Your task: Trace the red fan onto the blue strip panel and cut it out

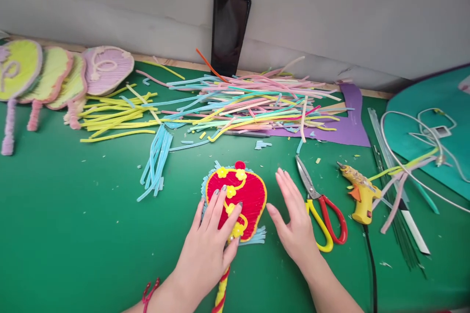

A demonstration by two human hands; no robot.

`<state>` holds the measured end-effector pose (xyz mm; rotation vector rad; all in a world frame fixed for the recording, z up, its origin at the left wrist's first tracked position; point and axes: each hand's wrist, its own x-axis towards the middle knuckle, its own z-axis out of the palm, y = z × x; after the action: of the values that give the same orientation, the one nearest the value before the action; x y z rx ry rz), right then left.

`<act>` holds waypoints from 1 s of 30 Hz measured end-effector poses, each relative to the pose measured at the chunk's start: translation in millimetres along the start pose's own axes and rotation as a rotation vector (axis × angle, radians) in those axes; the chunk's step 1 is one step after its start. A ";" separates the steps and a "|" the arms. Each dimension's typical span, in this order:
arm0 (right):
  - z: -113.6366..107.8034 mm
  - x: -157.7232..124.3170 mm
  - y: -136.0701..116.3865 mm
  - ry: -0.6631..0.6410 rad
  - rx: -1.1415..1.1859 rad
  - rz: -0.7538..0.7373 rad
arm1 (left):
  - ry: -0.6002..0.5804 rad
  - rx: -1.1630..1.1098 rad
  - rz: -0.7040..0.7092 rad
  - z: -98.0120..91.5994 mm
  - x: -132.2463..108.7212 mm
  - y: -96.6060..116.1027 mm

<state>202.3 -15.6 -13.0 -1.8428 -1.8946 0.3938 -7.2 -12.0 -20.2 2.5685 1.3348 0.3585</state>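
On green mat, fan lies under left hand.

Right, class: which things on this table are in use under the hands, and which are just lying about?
In use: left hand flat on the red fan; right hand open beside it.
Lying about: scissors, glue gun, pipe-cleaner pile, finished fans, phone.
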 end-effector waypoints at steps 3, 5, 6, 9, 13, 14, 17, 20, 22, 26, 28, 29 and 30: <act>-1.6 0.6 -3.1 -0.137 -0.024 -0.102 | -0.007 0.038 0.024 0.8 0.2 -0.2; -1.1 1.6 -4.7 -0.213 -0.039 -0.152 | -0.003 0.061 0.033 1.7 -0.1 -0.5; -0.9 2.1 -4.9 -0.229 -0.044 -0.164 | 0.001 0.070 0.035 2.0 -0.1 -0.7; -0.6 3.6 -3.9 -0.232 -0.050 -0.166 | -0.003 0.092 0.043 2.4 -0.1 -1.3; -0.3 3.9 -2.9 -0.242 -0.071 -0.168 | -0.017 0.105 0.056 2.3 0.7 -2.1; -0.1 3.8 -3.1 -0.246 -0.079 -0.173 | -0.019 0.105 0.058 2.3 1.0 -2.1; 0.7 3.2 -4.4 -0.253 -0.099 -0.182 | -0.019 0.110 0.061 1.9 1.7 -2.1; 1.2 2.9 -5.9 -0.248 -0.099 -0.173 | -0.010 0.117 0.073 1.2 2.5 -1.8; 1.4 3.1 -6.2 -0.241 -0.096 -0.168 | -0.005 0.126 0.083 0.5 3.4 -1.7; 2.0 4.2 -5.2 -0.235 -0.097 -0.174 | -0.008 0.165 0.100 -0.7 5.8 -2.3; 2.2 4.4 -4.3 -0.240 -0.104 -0.177 | -0.015 0.184 0.110 -0.8 6.5 -3.0; 2.2 4.4 -3.8 -0.244 -0.111 -0.179 | -0.011 0.189 0.113 -0.7 6.6 -3.4; 2.1 4.2 -3.4 -0.249 -0.119 -0.182 | -0.006 0.191 0.115 -0.6 6.5 -3.8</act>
<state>198.4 -11.4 -12.5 -1.7416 -2.2783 0.4753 -6.6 -4.5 -20.1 2.8090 1.2789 0.2542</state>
